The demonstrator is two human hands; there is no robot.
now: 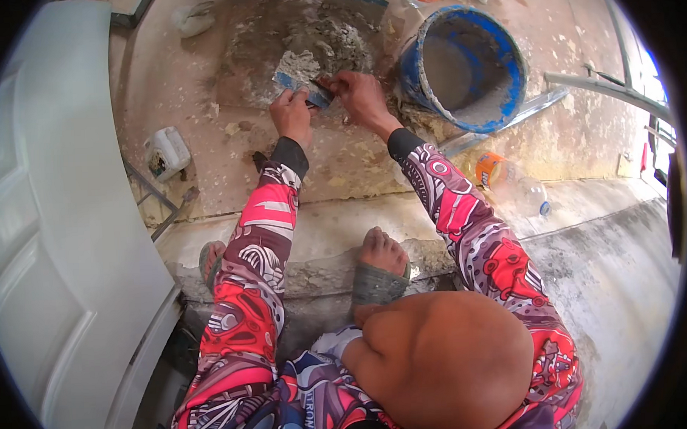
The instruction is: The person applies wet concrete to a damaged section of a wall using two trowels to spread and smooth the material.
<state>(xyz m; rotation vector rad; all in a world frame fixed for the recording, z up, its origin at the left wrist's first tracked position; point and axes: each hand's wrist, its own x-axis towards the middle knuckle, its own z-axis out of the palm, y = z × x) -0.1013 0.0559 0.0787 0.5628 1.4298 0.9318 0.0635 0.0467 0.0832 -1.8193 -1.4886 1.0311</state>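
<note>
Over the dirty floor, my left hand (292,118) pinches the near edge of a small blue plate (284,80), tilted, with a lump of grey wet mortar (300,65) on it. From the right, my right hand (364,100) is closed on a dark, thin handle by the plate's right edge. Fingers hide most of that tool, so its kind does not show. Just beyond both hands spreads a patch of wet mortar (345,44) on the floor.
A mortar-crusted blue bucket (514,68) stands right of my right hand, beside a metal bar (533,108). A clear bottle (520,193) with an orange label lies nearer. At left are a white plastic jug (171,151), a metal frame (157,198) and a white door (64,224).
</note>
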